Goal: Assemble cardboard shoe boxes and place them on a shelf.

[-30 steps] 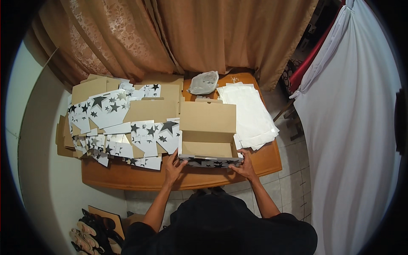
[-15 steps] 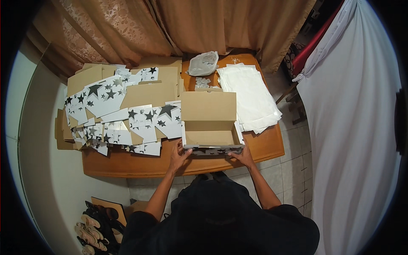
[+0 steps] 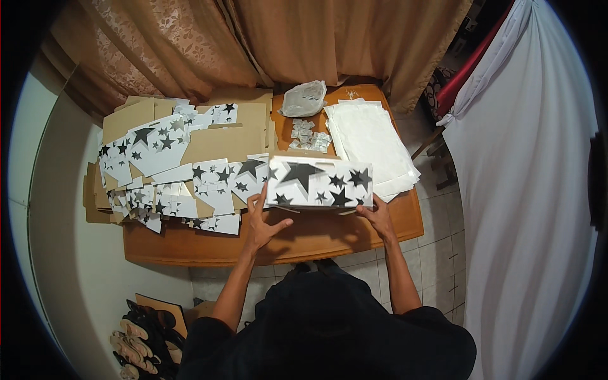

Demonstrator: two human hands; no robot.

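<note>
A cardboard box [image 3: 320, 183], white with black stars outside, is tilted over the front of the wooden table so that a printed face shows. Its inside is hidden. At the box's left end, the fingers of my left hand [image 3: 261, 223] press against the edge, while the thumb sticks out away from it. My right hand [image 3: 378, 218] grips the lower right corner, thumb in front and fingers round the end. A shadow falls on the tabletop [image 3: 323, 240] beneath the box.
Flat star-printed cardboard pieces [image 3: 158, 145] cover the table's left side. White paper sheets [image 3: 370, 139] are stacked at the right. Behind the box lie small clear packets [image 3: 310, 136] and a plastic bag [image 3: 304, 98]. Shoes [image 3: 139, 342] sit at lower left; a white cloth [image 3: 519, 190] hangs at right.
The box has tipped from showing its brown inside to showing its starred outside, and it has risen off its earlier place. Both hands moved up with it; the left thumb came away from it.
</note>
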